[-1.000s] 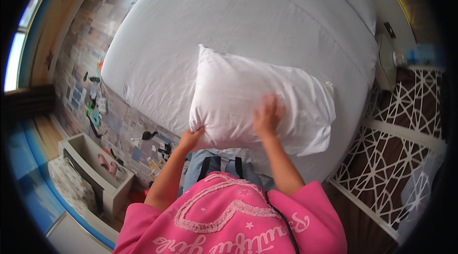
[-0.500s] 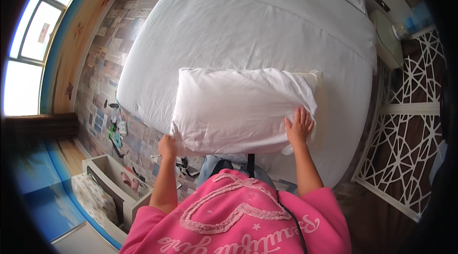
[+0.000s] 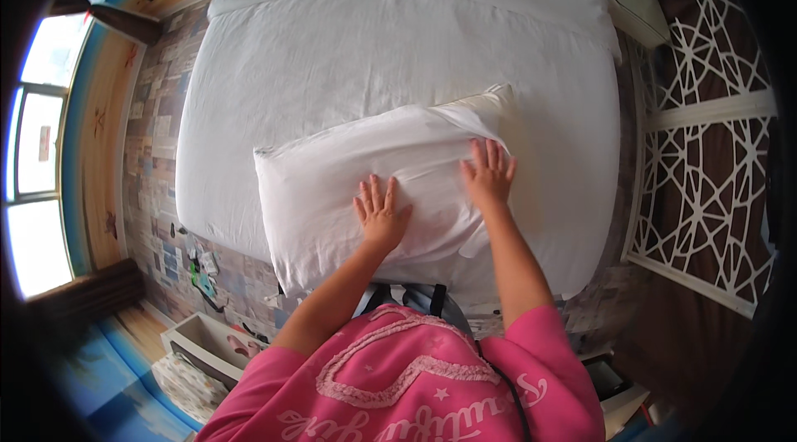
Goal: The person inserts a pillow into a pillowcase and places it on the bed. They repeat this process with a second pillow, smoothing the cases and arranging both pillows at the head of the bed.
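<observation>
White pillow: lying flat on the near end of the bed, its long side roughly level with the foot edge and its right corner tipped slightly away toward the head of the bed. The step in hand appears to be the pressing and smoothing of the pillow where it lies; the next move would call for an even sweep of both palms outward toward the pillow's corners, without dragging it off the foot edge just below.

Bed: covered by a white sheet, wide and faintly creased, taking up most of the view above the pillow. Patterned floor: to the left of the bed, with small scattered items near the bed's lower left corner. Windows: bright, far left of the bed, set in a wooden wall. White lattice screen: to the right of the bed. Open white box: on the floor below and left of the bed.

Right hand: palm down, fingers spread, resting on the pillow's right part. Left hand: palm down, fingers slightly spread, pressed on the pillow near its middle.
</observation>
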The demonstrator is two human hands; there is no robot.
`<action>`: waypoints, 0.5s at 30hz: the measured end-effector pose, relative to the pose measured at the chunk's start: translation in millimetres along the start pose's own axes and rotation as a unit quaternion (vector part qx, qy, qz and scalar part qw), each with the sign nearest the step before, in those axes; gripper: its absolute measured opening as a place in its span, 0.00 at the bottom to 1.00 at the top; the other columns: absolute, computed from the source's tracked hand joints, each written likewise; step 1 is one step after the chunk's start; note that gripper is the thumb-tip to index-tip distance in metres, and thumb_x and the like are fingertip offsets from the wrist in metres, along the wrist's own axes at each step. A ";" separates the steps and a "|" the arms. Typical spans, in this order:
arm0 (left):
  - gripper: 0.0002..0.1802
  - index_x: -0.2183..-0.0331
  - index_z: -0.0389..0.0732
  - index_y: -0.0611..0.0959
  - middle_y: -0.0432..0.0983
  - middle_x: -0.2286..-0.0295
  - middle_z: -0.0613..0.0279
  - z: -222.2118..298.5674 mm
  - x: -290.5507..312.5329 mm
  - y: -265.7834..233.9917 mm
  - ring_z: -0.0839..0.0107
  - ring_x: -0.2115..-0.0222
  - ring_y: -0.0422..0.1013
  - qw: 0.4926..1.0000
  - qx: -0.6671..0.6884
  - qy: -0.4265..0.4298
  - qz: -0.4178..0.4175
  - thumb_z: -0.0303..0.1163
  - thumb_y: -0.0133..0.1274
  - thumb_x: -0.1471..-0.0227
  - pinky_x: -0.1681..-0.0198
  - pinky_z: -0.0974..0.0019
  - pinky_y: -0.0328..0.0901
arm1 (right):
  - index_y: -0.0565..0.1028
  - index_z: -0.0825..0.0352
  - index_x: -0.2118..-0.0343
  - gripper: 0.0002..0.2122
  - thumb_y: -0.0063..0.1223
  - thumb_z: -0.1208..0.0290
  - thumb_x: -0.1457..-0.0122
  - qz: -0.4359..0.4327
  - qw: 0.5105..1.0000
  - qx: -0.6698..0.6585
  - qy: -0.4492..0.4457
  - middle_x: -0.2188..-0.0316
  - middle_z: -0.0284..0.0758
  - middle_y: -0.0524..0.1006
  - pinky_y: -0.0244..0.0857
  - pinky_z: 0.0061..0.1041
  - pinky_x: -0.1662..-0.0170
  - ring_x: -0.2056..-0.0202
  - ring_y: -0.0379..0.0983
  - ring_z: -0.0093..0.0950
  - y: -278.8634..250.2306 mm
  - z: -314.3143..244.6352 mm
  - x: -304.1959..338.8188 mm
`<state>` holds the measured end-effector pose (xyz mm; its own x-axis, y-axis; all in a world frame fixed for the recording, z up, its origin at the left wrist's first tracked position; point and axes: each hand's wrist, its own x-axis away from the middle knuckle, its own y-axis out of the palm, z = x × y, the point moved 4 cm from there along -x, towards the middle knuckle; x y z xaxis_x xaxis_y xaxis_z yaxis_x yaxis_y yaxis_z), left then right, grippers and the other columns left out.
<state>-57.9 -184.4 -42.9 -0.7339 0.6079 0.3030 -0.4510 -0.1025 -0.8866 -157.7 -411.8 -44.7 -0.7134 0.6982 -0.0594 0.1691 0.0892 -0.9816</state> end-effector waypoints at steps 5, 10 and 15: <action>0.44 0.35 0.54 0.51 0.32 0.34 0.50 -10.2 -0.6 12.9 0.47 0.34 0.27 0.999 -0.041 -0.002 -0.035 0.54 0.49 0.47 0.36 0.41 0.25 | 0.63 0.65 0.42 0.35 0.51 0.43 0.46 0.094 0.951 -0.093 0.279 0.44 0.45 0.67 0.61 0.47 0.49 0.48 0.66 0.45 -4.4 44.5 -7.4; 0.43 0.35 0.54 0.51 0.32 0.34 0.49 -9.8 -1.5 16.3 0.45 0.34 0.28 0.998 -0.057 0.002 -0.020 0.52 0.49 0.46 0.36 0.40 0.26 | 0.71 0.70 0.53 0.27 0.57 0.52 0.48 -0.094 0.918 -0.261 0.284 0.52 0.50 0.73 0.64 0.41 0.49 0.50 0.70 0.47 37.2 59.0 -49.8; 0.37 0.38 0.58 0.62 0.40 0.35 0.47 34.7 9.4 -2.6 0.42 0.35 0.36 0.994 -0.020 0.108 -0.009 0.43 0.53 0.48 0.37 0.39 0.36 | 0.77 0.64 0.58 0.12 0.55 0.67 0.45 0.065 0.933 -0.323 0.143 0.60 0.43 0.79 0.67 0.34 0.55 0.56 0.75 0.41 -28.6 65.0 -126.9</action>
<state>-81.2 -205.8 -25.7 -0.5972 0.7653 0.2404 -0.4392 -0.0612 -0.8963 -116.3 -549.1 -20.9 -0.4639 0.8854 -0.0283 0.6823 0.3367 -0.6489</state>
